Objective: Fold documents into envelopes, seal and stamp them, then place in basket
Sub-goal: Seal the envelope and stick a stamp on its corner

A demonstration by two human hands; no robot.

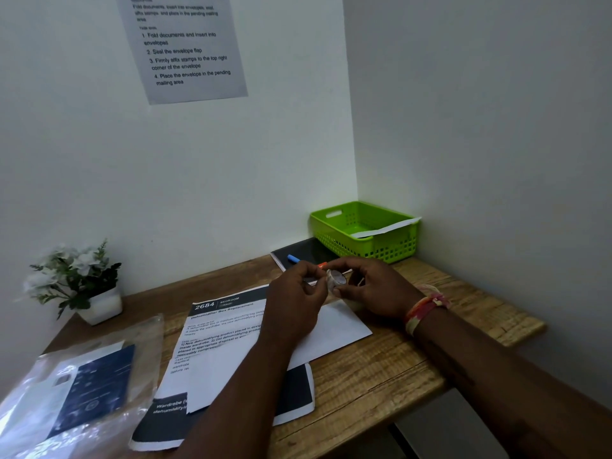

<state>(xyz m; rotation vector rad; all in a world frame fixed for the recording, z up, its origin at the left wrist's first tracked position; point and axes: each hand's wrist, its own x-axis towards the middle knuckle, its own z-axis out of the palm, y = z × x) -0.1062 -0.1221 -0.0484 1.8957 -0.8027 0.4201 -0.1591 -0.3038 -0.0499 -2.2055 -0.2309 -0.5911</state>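
We hold one small tape roll between both hands — left hand pinching its edge, right hand gripping it — above one white envelope on the bench; one green basket stands beyond.

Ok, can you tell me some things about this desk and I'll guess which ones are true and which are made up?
1. The green basket sits in the far right corner of the desk. True.
2. The basket is empty. False: a white envelope already lies in it, sticking over the rim.
3. Both hands hold a small roll of tape. True: the left hand and right hand pinch it together.
4. The potted plant stands inside the basket. False: it stands at the desk's far left.
5. Printed documents lie on the desk under the arms. True.
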